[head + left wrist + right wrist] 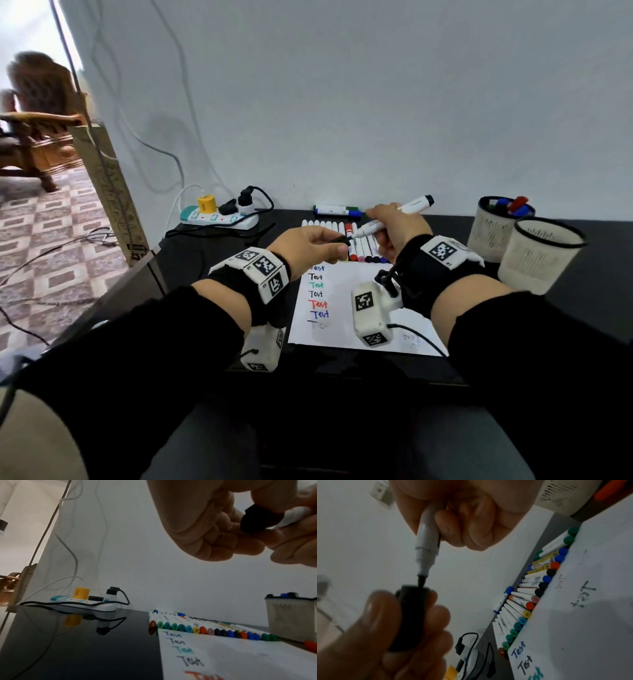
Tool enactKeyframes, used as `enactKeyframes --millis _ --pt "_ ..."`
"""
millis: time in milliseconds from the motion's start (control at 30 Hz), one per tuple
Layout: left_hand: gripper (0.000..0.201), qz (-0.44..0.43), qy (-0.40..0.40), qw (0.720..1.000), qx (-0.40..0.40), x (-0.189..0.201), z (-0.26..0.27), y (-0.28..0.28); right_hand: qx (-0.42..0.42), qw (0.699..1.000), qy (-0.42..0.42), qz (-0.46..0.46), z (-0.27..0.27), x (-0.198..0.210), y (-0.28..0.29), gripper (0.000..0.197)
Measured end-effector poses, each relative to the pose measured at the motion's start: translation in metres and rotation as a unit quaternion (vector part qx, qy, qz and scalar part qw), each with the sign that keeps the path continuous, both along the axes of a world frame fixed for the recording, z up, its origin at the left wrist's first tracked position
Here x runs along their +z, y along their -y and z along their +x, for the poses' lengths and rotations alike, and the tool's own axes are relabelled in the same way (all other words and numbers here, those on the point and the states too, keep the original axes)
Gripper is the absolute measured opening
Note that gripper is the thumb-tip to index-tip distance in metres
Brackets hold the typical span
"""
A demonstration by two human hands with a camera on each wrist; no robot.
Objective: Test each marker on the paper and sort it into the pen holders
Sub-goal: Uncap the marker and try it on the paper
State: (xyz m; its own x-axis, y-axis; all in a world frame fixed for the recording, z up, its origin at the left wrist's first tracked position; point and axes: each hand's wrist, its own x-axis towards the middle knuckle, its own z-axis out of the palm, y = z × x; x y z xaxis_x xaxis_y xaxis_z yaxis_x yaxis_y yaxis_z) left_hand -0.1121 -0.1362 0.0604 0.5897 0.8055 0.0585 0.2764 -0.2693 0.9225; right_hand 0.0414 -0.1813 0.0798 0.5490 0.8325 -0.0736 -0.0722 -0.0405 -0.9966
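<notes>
Marker, white-barrelled with a black tip (426, 545), pinched in the right hand's (394, 222) fingers, should be kept coaxial with the black plastic cap (410, 616) pinched in the left hand's (308, 248) fingers just below the tip.

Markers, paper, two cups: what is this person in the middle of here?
A person is testing markers. The right hand holds a white-barrelled black marker, and the left hand holds its black cap right at the tip; whether the cap is coming off or going on cannot be told. The paper bears several "Test" words in different colours. A row of markers lies along its far edge. The far pen holder already holds some markers.
</notes>
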Motion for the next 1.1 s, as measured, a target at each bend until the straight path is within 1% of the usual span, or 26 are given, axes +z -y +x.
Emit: enactKeyframes --millis 133,233,400,467,533,600,667,733,833,900,1000,1100 --pt "0.010 -0.016 0.033 0.999 -0.007 0.007 0.003 0.008 0.017 1.000 0.006 0.024 0.002 0.006 0.005 0.035" --pt "0.009 -0.004 0.044 0.999 0.001 0.011 0.004 0.010 0.031 0.999 0.010 0.040 0.004 0.012 0.010 0.040" --pt "0.009 0.017 0.040 0.999 -0.022 0.024 0.007 0.019 0.058 0.996 0.019 0.060 0.001 0.020 0.016 0.045" --pt "0.009 0.022 0.043 0.999 -0.019 0.028 0.008 0.021 0.075 0.995 0.017 0.067 0.001 0.023 0.018 0.045" --pt "0.006 0.017 0.053 0.998 -0.001 0.032 0.009 0.019 0.097 0.992 0.022 0.073 0.002 0.027 0.022 0.044" --pt "0.003 0.015 0.050 0.999 0.015 0.036 0.009 0.018 0.119 0.990 0.024 0.073 0.003 0.033 0.027 0.039" --pt "0.004 0.018 0.050 0.998 0.027 0.040 0.010 0.017 0.130 0.989 0.005 0.068 0.003 0.039 0.031 0.032" --pt "0.008 0.013 0.059 0.998 0.024 0.045 0.011 0.017 0.117 0.991 -0.006 0.070 0.004 0.045 0.033 0.030" --pt "0.016 -0.012 0.066 0.998 -0.009 0.051 0.014 0.019 0.060 0.995 0.006 0.075 0.006 0.051 0.034 0.027" --pt "0.017 -0.015 0.058 0.998 -0.022 0.054 0.017 0.023 0.026 0.997 -0.014 0.065 0.007 0.052 0.035 0.026" --pt "0.016 -0.008 0.064 0.998 -0.014 0.057 0.021 0.028 0.000 0.996 -0.066 0.064 0.004 0.051 0.035 0.025" --pt "0.015 -0.007 0.062 0.998 -0.002 0.057 0.023 0.032 -0.007 0.994 -0.078 0.074 0.002 0.050 0.032 0.022"
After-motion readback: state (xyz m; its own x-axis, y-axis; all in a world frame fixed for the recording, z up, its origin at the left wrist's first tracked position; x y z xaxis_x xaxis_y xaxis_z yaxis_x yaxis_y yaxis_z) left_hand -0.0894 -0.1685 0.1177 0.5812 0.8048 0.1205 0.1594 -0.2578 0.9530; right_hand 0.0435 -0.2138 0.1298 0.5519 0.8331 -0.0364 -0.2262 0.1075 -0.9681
